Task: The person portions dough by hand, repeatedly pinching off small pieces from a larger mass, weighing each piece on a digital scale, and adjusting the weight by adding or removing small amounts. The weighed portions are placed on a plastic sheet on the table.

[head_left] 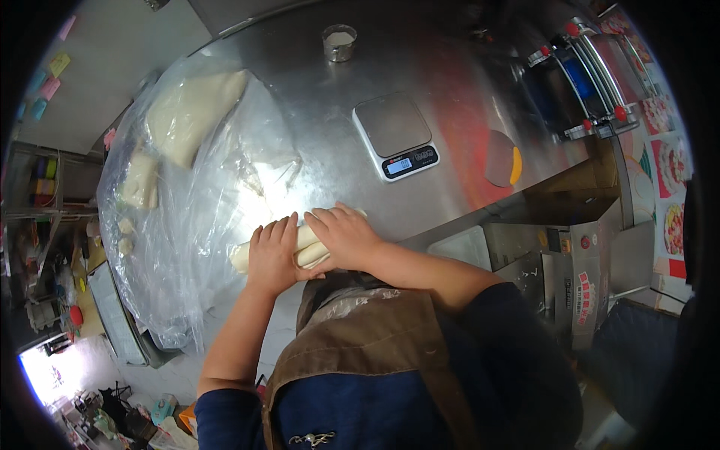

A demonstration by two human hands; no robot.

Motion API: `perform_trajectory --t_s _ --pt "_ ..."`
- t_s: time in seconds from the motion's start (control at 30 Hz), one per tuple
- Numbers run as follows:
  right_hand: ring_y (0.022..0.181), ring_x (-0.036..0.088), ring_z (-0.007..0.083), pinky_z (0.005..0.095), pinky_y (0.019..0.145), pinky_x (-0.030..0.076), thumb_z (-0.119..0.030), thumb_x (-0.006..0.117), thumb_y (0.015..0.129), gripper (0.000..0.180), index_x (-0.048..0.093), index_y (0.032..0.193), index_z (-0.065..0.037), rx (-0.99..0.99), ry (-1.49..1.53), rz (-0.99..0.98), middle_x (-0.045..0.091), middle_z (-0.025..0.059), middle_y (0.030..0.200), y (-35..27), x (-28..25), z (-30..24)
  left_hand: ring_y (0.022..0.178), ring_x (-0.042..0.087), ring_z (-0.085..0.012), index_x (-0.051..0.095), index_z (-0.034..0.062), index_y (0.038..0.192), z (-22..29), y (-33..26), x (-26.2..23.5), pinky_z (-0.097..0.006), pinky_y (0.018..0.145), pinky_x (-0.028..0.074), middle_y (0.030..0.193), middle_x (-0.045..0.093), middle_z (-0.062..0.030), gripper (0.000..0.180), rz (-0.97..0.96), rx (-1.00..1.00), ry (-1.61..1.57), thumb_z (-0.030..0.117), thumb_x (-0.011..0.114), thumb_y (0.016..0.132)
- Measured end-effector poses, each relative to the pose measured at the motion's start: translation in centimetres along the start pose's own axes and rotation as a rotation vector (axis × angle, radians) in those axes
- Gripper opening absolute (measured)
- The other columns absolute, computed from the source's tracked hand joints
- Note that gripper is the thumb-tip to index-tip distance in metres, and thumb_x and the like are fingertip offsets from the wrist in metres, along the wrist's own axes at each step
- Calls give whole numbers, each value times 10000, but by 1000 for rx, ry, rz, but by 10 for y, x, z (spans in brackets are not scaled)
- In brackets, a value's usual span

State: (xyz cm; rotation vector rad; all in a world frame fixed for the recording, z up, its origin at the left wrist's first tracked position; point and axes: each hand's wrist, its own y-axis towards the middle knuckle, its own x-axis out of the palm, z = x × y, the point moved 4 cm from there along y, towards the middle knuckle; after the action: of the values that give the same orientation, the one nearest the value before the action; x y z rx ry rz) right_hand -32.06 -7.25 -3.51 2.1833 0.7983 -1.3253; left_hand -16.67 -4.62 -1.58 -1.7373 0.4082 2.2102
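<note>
On the steel table [450, 67], two hands — left hand [271, 255], right hand [346, 236] — flat, fingers spread, pressing one dough roll [304, 246], one scale [396, 136].

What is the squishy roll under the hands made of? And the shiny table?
The roll looks like soft raw dough: pale, matte, bulging under the left hand and right hand. The table seems to be stainless steel: grey, brushed, reflecting light.

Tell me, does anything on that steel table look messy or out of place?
Nothing stands out. Both hands press flat on a pale dough roll; the clear plastic sheet over other dough lies crumpled, and the digital scale sits askew.
</note>
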Motion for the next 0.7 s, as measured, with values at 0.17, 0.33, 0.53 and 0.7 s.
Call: perform_trajectory --t_s 0.17,0.33,0.53,0.7 --pt "1150 520 317 547 1118 263 -720 699 634 1074 471 1350 48 -75 -104 -61 520 205 1324 9 9 -41 999 598 -337 560 -6 1226 -19 -23 0 -452 893 446 1103 632 -135 884 57 -52 -7 616 744 626" --pt "953 544 252 430 945 381 -698 655 704 808 619 1151 -26 -53 -126 146 596 107 1023 36 25 -34 864 611 -304 608 36 1098 -41 -18 22 -425 769 458 956 648 -100 625 91 -132 -114 527 699 721" --pt "803 595 238 379 807 446 -394 642 835 275 627 826 -120 29 -28 267 610 53 801 72 35 -7 867 642 -316 634 67 1081 -70 9 24 -429 739 502 918 673 -95 596 -48 -218 -312 435 800 643" --pt "762 605 251 383 773 465 -269 621 851 154 644 808 -123 53 2 268 621 46 763 90 39 4 849 659 -346 655 49 1069 -102 13 12 -434 747 515 893 686 -122 614 -45 -234 -331 557 725 731"
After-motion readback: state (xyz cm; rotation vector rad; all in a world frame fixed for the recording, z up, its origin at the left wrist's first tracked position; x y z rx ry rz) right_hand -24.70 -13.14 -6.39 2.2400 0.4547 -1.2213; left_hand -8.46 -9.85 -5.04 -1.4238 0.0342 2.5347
